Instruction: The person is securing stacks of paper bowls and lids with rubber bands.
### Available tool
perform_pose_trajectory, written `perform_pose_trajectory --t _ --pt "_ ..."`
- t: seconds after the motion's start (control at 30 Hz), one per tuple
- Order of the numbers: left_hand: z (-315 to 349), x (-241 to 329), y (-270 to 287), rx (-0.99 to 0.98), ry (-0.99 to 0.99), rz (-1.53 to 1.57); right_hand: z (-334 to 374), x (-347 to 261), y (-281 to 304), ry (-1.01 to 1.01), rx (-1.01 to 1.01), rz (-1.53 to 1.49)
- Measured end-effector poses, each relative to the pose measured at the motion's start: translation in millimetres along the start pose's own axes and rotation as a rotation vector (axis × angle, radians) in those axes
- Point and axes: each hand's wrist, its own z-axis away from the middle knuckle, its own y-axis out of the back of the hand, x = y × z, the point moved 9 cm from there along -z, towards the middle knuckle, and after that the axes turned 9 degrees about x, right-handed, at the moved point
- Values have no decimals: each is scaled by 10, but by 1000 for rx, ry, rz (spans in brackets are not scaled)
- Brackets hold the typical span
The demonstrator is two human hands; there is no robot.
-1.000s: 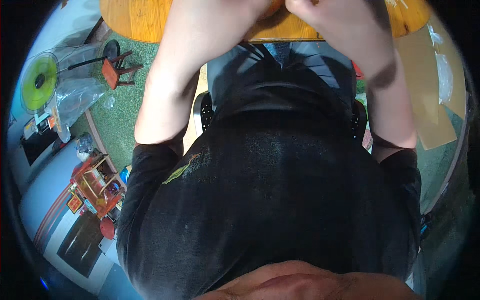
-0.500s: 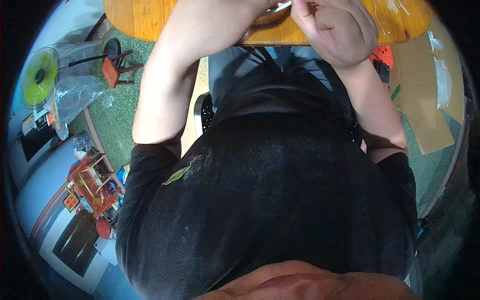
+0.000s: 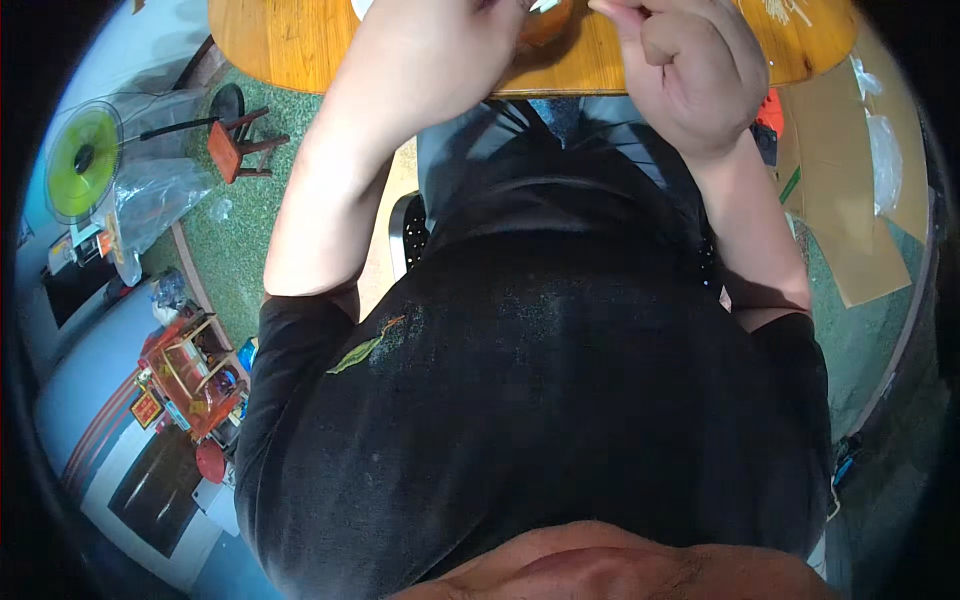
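Note:
Both my hands are over the near edge of a wooden table [image 3: 285,45], partly cut off by the picture's top edge. A small white piece [image 3: 545,5] shows at the fingers of my left hand [image 3: 465,55], which look closed on it. Its kind is too small to tell. To the right, my right hand [image 3: 705,75] has its fingers curled in, with thumb and forefinger pinched together. Whatever the pinch may hold cannot be made out. A gap lies between the two hands.
Thin pale sticks [image 3: 788,10] lie on the table's right part. A white rim [image 3: 361,8] peeks out beside my left wrist. On the left are a green fan [image 3: 84,160] and a small red-brown stool [image 3: 226,152]. Flattened cardboard [image 3: 850,245] lies on the right.
My right hand has moved right and slightly nearer, away from the left hand. The white piece, earlier between both hands, now shows at the left one. A white rim has come into view.

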Motion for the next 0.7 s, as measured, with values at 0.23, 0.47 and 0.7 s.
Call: perform_pose_trajectory --t 0.23,0.47,0.7 --pt "44 -11 0 0 -258 -301 161 98 64 132 487 -348" --pt "78 134 -24 -24 -395 -250 147 138 89 83 89 -112" --pt "318 53 -204 -120 -522 -77 53 152 106 -132 74 -346"
